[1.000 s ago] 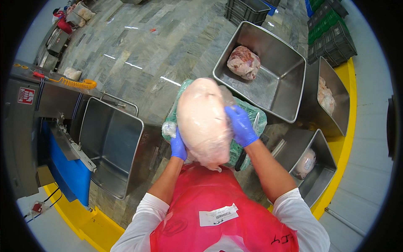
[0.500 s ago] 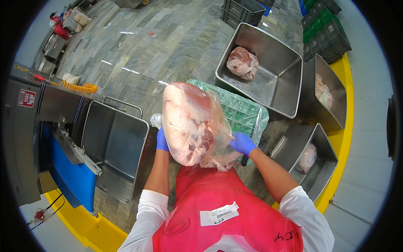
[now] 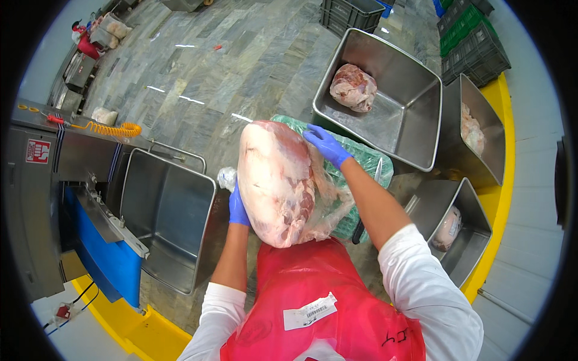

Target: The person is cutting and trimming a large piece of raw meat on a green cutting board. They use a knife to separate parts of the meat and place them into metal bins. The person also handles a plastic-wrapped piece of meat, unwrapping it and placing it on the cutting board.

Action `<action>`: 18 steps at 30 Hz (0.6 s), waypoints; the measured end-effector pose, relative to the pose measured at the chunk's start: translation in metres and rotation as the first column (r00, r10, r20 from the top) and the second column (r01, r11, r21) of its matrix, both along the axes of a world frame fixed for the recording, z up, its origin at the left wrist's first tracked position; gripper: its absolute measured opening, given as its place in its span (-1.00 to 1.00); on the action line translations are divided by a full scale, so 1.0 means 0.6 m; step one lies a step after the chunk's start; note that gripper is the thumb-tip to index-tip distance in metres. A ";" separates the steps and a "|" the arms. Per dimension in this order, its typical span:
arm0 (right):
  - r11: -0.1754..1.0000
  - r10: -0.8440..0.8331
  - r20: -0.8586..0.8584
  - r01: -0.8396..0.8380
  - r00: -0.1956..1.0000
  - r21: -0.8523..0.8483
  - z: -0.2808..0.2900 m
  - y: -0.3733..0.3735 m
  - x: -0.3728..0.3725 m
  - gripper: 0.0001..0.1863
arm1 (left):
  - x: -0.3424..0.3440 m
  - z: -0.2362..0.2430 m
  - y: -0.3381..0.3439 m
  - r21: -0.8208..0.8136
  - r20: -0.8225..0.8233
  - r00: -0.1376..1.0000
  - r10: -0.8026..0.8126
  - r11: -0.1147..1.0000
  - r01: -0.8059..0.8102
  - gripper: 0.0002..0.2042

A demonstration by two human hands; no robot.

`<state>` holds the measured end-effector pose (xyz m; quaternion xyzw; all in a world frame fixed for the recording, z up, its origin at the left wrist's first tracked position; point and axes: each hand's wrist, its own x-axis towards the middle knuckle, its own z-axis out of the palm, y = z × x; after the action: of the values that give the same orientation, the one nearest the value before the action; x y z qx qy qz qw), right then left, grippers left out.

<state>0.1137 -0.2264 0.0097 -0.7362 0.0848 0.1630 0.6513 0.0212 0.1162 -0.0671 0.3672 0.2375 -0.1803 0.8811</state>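
A large piece of raw meat (image 3: pixel 271 186), pale fat on top and red along its edge, is in front of me. A clear plastic bag (image 3: pixel 334 207) hangs crumpled along its right side. In a blue glove, my left hand (image 3: pixel 238 206) holds the meat's left side, its fingertips hidden behind it. My right hand (image 3: pixel 327 145), also gloved, reaches to the meat's upper right edge with fingers stretched out and nothing gripped. Under the meat is a green plastic-covered crate (image 3: pixel 358 157). A knife (image 3: pixel 368 201) with a black handle lies on the crate's right side.
At the upper right, a steel tub (image 3: pixel 397 123) holds another meat piece (image 3: pixel 353 88). Two more steel bins (image 3: pixel 472 129) with meat stand along a yellow ledge (image 3: pixel 504 129). To my left are a steel tub (image 3: pixel 168 210) and a machine with a blue belt (image 3: pixel 105 246).
My right hand has let go of the plastic bag at the lower right and moved up to the meat's upper right edge. The left hand stays on the meat's left side.
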 end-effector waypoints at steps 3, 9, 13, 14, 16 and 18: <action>0.975 0.074 -0.069 -0.058 0.995 0.216 -0.021 0.040 0.032 -0.41 | -0.069 -0.051 0.021 0.070 0.114 0.988 0.100 0.992 -0.109 -0.47; 0.819 0.069 -0.295 0.115 0.953 0.562 -0.069 0.057 0.051 -0.57 | -0.134 0.014 -0.054 -0.133 0.073 0.997 -0.009 0.991 0.019 -0.48; 0.855 0.028 -0.197 0.079 0.980 0.513 -0.083 0.059 0.058 -0.61 | -0.130 0.024 -0.061 -0.151 0.091 0.994 -0.056 0.986 0.070 -0.49; 0.861 0.021 -0.204 0.086 0.979 0.501 -0.084 0.058 0.057 -0.61 | -0.131 0.025 -0.063 -0.153 0.092 0.994 -0.061 0.985 0.075 -0.49; 0.848 0.026 -0.197 0.083 0.980 0.524 -0.083 0.060 0.057 -0.62 | -0.134 0.025 -0.068 -0.155 0.099 0.993 -0.058 0.985 0.073 -0.50; 0.803 0.043 -0.173 0.069 0.984 0.591 -0.090 0.070 0.059 -0.63 | -0.131 0.025 -0.071 -0.159 0.105 0.993 -0.056 0.985 0.073 -0.50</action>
<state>0.1488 -0.1845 -0.0441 -0.4767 0.0925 0.2419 0.8401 -0.0571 0.0734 -0.0519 0.3104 0.1656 -0.2089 0.9125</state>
